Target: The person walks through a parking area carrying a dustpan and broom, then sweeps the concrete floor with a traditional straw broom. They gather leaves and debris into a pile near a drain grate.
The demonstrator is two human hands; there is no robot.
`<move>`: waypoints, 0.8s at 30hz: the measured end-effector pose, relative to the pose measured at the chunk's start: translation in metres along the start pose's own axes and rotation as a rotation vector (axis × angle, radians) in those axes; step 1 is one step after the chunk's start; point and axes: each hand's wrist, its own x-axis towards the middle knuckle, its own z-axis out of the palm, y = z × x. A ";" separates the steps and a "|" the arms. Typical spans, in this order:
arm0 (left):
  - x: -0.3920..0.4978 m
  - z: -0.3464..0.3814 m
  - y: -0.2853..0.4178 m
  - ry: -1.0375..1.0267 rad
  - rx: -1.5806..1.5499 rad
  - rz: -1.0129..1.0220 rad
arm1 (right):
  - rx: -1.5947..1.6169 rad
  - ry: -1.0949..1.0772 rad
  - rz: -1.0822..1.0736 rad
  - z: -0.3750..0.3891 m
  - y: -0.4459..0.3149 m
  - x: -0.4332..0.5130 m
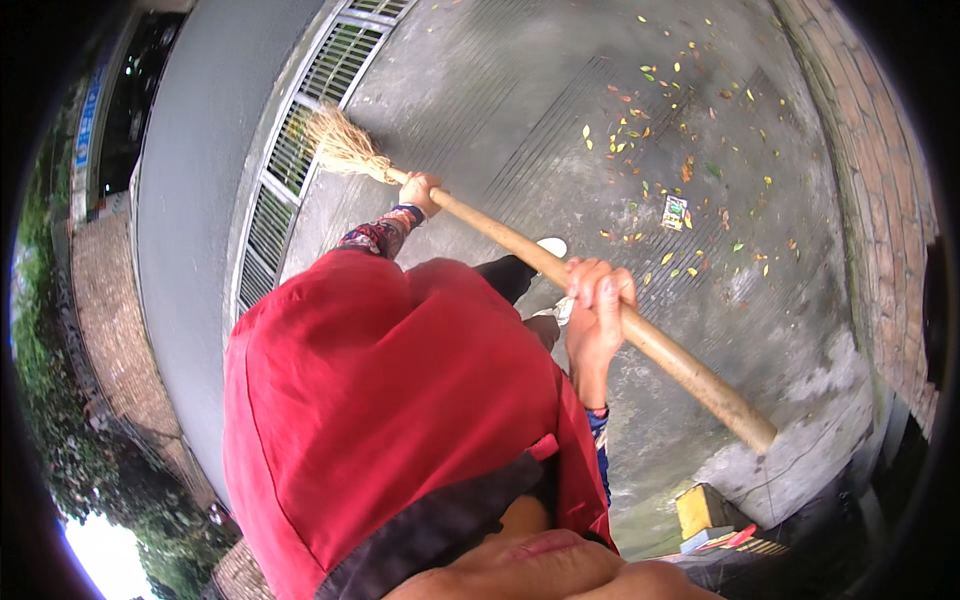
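A straw broom crosses the view diagonally, its thick wooden handle (517, 244) running down to a blunt end at the lower right. My left hand (421, 193) grips the handle low, just above the bristles. Farther up the handle, my right hand (601, 289) is wrapped around it. The broom's straw bristles (341, 142) lie over the edge of a metal drain grate (281, 161). Scattered yellow, green and reddish leaves (637, 133) lie on the concrete ground (480, 97), with a small printed packet or card (675, 213) among them.
My red garment (390, 375) fills the lower middle, and a white shoe (553, 247) shows beyond it. Stone or brick paving (862, 127) edges the right side. A yellow block-like object (699, 511) stands at the lower right. Grey pavement (191, 187) runs beyond the grate.
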 end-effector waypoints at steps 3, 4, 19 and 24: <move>0.042 0.014 0.041 -0.040 0.038 0.266 | -0.074 0.286 -0.199 -0.007 -0.019 -0.015; 0.062 0.014 0.070 -0.029 0.030 0.328 | -0.101 0.490 -0.243 -0.014 -0.026 -0.023; -0.039 -0.055 0.290 0.131 -0.488 0.695 | -0.003 0.270 -0.427 -0.119 -0.273 -0.085; -0.131 0.019 0.176 -0.216 -0.320 0.170 | 0.067 0.340 0.060 -0.086 -0.170 0.007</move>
